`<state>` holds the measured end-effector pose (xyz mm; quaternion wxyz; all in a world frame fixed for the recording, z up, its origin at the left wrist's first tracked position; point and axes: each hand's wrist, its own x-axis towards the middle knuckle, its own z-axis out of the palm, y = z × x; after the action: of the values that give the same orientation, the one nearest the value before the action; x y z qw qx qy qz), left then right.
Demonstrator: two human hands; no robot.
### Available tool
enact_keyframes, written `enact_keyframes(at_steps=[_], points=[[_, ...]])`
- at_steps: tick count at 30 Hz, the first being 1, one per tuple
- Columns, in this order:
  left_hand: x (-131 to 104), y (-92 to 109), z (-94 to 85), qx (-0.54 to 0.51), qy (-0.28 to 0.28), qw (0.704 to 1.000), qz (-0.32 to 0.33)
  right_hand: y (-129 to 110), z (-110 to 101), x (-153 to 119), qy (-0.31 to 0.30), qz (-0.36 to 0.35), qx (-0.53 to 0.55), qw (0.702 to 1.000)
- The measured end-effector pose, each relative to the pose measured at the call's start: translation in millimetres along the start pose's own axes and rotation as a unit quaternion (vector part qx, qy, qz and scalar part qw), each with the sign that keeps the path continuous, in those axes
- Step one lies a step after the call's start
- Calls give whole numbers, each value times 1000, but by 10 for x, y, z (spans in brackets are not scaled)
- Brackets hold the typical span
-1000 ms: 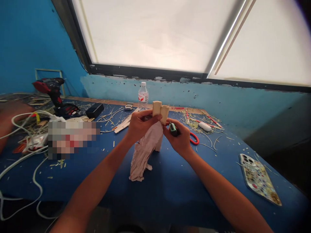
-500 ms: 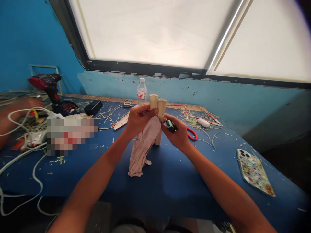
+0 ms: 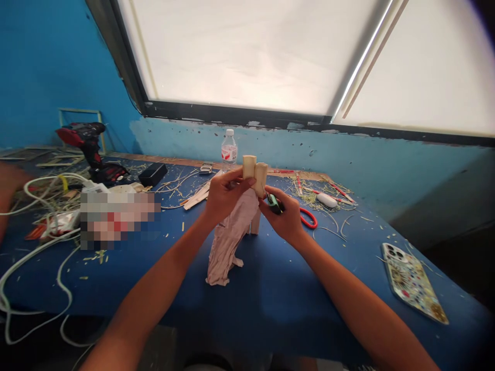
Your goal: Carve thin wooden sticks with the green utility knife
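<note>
My left hand (image 3: 222, 201) is closed around a pale wooden piece (image 3: 249, 166), thumb across its front. The piece stands upright and shows two rounded, column-like upper ends side by side. Below it hangs a crumpled, pinkish, paper-like wrapping (image 3: 228, 252), reaching down toward the tabletop; how the two join is hidden by my fingers. My right hand (image 3: 288, 214) is closed on a small green-and-black hand tool (image 3: 274, 204), its front end against or close to the wood's lower right side. I cannot make out whether the tip touches.
A water bottle (image 3: 229, 149) stands behind my hands. Red-handled scissors (image 3: 309, 218) lie beyond my right hand, a patterned phone (image 3: 415, 283) farther right. A cordless drill (image 3: 87, 149), black box (image 3: 152, 175), white cables (image 3: 60, 268) and another person's blurred hand (image 3: 11, 178) occupy the left.
My view has shifted slightly, so the scene sits a little lower and farther right. The other person's hand has moved left. Both my hands keep their holds nearly unchanged.
</note>
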<state>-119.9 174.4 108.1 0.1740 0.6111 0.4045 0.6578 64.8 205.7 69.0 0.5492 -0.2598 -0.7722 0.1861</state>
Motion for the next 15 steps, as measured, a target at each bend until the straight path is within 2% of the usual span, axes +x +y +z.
enact_keyframes(at_steps=[4, 15], points=[[-41, -43, 51, -34, 45, 998, 4, 20, 8, -16, -23, 24, 5, 999], [-118, -153, 138, -22, 88, 995, 37, 5, -5, -9, -19, 26, 24, 999]])
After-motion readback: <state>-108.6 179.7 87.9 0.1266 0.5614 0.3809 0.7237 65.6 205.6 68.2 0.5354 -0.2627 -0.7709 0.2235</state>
